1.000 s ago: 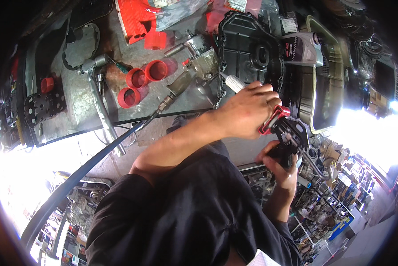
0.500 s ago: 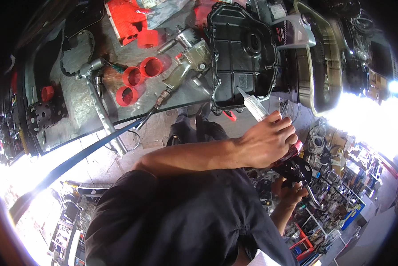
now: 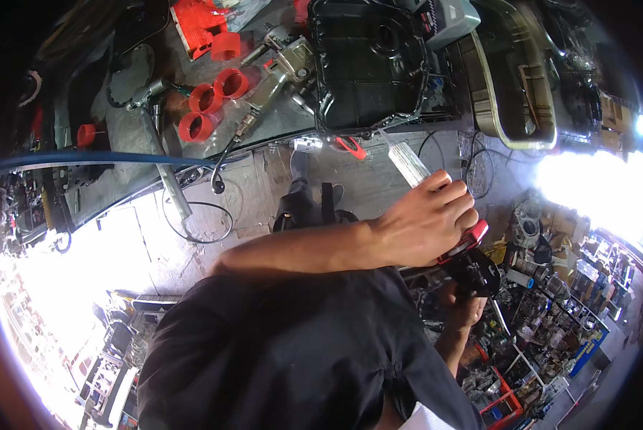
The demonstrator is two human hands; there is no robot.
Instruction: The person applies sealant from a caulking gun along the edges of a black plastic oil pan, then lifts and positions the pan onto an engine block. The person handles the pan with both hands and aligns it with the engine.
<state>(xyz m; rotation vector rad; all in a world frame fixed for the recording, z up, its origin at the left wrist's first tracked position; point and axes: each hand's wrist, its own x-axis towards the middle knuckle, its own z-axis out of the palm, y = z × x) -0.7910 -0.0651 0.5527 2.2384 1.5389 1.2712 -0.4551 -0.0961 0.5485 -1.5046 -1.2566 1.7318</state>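
Note:
A caulking gun (image 3: pixel 473 269) with a red and black body is held between both my hands. In its front sits a white sealant cartridge (image 3: pixel 407 163), its thin nozzle pointing away from me at the near edge of a black oil pan (image 3: pixel 357 72); whether nozzle and rim touch I cannot tell. My left hand (image 3: pixel 430 218) is closed around the cartridge end of the gun, fingers curled over it. Lower down, my right hand (image 3: pixel 468 309) is wrapped at the gun's rear handle, its fingers partly hidden. The pan lies open side up on the bench.
Left of the pan lie an air impact wrench (image 3: pixel 282 72) and several red plastic rings (image 3: pixel 230 84). A blue hose (image 3: pixel 106 161) crosses at left. Beyond the pan's right side are a grey jug (image 3: pixel 447 21) and a metal pan (image 3: pixel 497 100). Cluttered parts (image 3: pixel 544 279) stand at right.
The nozzle has gone from over the pan's inside to its near edge. The bench and pan now appear higher and farther left. Both hands keep their grip on the gun.

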